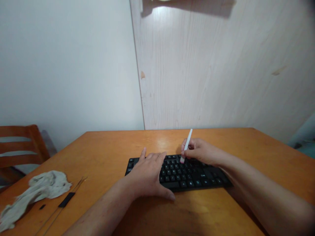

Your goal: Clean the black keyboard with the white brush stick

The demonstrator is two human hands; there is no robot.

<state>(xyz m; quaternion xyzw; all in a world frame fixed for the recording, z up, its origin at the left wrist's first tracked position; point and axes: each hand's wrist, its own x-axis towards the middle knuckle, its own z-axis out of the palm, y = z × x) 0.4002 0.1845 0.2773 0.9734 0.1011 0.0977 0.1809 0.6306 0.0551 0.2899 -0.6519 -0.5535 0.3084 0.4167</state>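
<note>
A black computer keyboard (189, 173) lies on the orange wooden table (209, 139). My left hand (147, 175) rests palm down over the keyboard's left part, fingers spread, holding nothing. My right hand (200, 151) hovers above the keyboard's upper right area, pinching a slim white stick (187, 145) between thumb and fingers. The stick's lower end points down at the keys, near the middle of the top rows. Whether it touches them I cannot tell. My left hand hides the keyboard's lower left keys.
A crumpled grey-white cloth (36, 196) lies at the table's left, beside a thin black strip on long wires (66, 200) and a small black piece (42, 206). A wooden chair back (21, 146) stands beyond the left edge. A wall and pale wood panel (197, 65) rise behind.
</note>
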